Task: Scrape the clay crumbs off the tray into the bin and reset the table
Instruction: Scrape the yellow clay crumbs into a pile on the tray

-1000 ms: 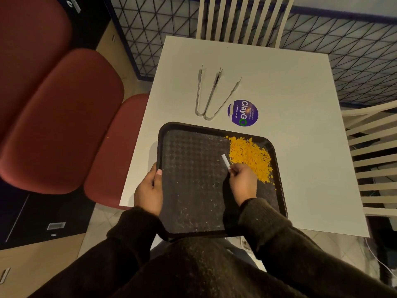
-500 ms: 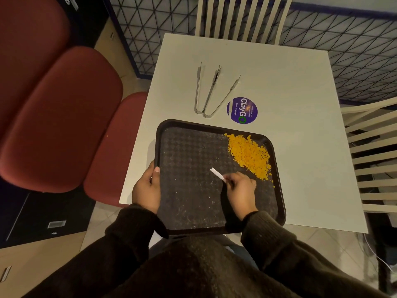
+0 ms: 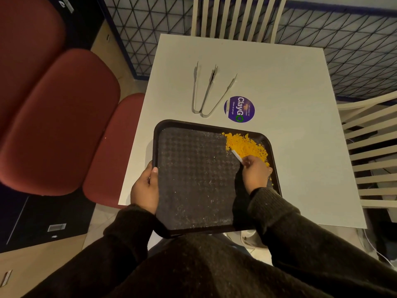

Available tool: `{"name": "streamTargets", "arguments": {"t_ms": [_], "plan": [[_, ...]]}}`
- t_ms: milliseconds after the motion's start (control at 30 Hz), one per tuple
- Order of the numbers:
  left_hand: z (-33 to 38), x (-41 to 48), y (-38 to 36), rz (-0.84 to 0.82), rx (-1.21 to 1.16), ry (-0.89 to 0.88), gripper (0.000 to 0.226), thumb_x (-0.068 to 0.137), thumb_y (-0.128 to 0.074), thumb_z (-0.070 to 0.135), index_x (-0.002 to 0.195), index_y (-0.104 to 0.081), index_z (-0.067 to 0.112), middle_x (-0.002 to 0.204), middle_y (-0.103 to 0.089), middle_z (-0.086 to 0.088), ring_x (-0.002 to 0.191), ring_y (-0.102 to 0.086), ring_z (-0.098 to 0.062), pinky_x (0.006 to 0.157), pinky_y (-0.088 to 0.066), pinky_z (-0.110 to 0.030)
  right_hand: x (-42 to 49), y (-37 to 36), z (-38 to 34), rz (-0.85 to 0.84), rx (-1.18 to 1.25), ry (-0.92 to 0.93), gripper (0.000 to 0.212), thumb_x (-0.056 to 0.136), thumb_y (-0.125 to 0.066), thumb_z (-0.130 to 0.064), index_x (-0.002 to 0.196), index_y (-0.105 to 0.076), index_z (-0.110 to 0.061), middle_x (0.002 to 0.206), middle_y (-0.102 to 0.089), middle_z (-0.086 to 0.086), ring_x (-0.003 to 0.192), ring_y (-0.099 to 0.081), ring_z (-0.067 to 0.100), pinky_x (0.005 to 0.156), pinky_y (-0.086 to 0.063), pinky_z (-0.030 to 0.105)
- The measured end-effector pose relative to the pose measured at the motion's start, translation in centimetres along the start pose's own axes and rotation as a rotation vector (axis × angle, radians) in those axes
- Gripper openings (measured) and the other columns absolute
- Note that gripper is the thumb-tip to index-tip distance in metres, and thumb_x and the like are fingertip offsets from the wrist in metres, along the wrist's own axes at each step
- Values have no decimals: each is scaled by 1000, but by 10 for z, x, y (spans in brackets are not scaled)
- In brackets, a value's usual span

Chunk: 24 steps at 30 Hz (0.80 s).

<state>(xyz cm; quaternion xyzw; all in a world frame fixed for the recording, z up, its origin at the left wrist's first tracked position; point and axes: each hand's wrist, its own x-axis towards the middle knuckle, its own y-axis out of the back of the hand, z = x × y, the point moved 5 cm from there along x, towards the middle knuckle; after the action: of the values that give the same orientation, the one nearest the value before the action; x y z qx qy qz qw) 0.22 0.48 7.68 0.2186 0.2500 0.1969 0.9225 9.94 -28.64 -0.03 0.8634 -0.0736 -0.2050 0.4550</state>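
While the right hand pinches a slim white scraper strip in curled fingers, the strip's tip has swung from mid-tray half a second ago back against the lower left edge of the heaped orange clay crumbs, right of frame centre. They sit gathered in the upper right corner of the dark rectangular plastic tray, whose left rim the left hand grips. Only pale specks dot the tray's middle, so gathering looks nearly finished and tipping comes next; no bin is clearly in view. Above the tray, the white square table holds two metal tongs and a round purple sticker.
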Motion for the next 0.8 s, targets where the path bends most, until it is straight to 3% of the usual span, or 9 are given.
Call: {"name": "streamTargets", "arguments": {"t_ms": [133,233,433,600,800], "plan": [[0,0,0,-1,-11,0,39,98,-34,30,133,-47,20,120,-60,-2,110,-52,-15,89,-35,-23,-16,-11,-10,-11,162,24,18,88,-54,-9,93,-67,-20,94,-66,3,92,-60,27,99,-39,54],[-1,1,0,0,-3,-1,39,98,-34,30,134,-47,20,126,-59,-3,115,-52,-18,91,-36,-23,-22,-25,-36,-82,231,38,15,89,-56,-13,92,-66,-23,90,-65,-3,92,-61,22,101,-39,51],[0,-1,0,38,-23,11,40,97,-37,29,135,-45,18,132,-56,-3,122,-50,-17,93,-32,-20,-4,-27,-77,-113,256,31,23,91,-52,-9,109,-67,-9,108,-69,10,102,-61,26,98,-45,43],[0,-1,0,55,-27,22,40,98,-38,28,135,-45,17,133,-56,-3,109,-45,-6,92,-31,-18,14,-26,-69,-72,158,-20,21,90,-53,-9,100,-71,-7,102,-71,15,96,-62,33,94,-47,48],[-4,1,-1,47,-3,49,41,98,-36,30,136,-44,18,134,-55,-4,125,-47,-20,92,-29,-19,23,-16,-39,-27,169,-90,21,89,-54,-11,102,-70,-5,104,-70,19,98,-62,38,93,-48,48]]}}
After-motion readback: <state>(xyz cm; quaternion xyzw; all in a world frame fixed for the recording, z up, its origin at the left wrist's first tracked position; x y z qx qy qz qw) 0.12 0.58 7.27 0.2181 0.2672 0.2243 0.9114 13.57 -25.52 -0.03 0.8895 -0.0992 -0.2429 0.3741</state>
